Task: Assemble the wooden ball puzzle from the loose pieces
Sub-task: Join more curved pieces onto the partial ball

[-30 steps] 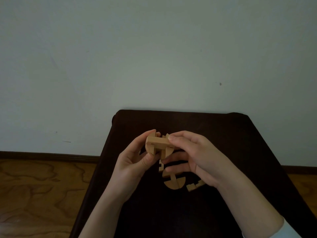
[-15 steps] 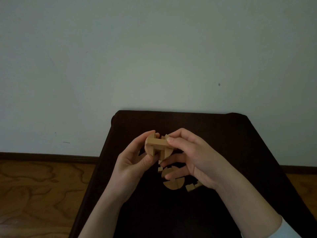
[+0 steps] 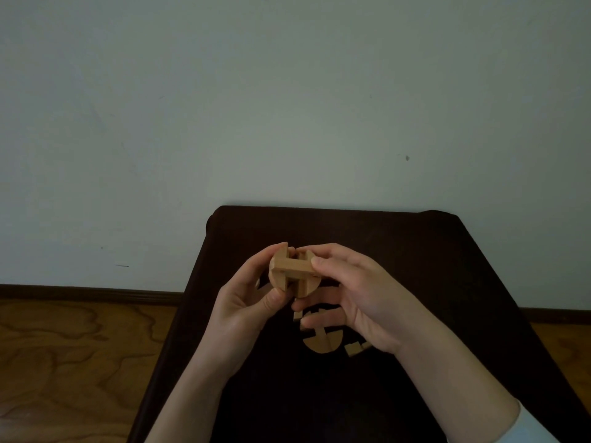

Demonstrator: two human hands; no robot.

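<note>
1. Part-built wooden ball puzzle (image 3: 292, 272): pale smooth wood, curved segments crossed by square bars.
2. Left hand (image 3: 248, 302) gripped its left side; right hand (image 3: 358, 294) pinched its right end.
3. Loose pieces (image 3: 321, 342) lay beneath the right hand on a dark table (image 3: 415, 251).
4. Plain wall (image 3: 287, 107) beyond the hands; wood-grain floor (image 3: 80, 362) left of them.
</note>
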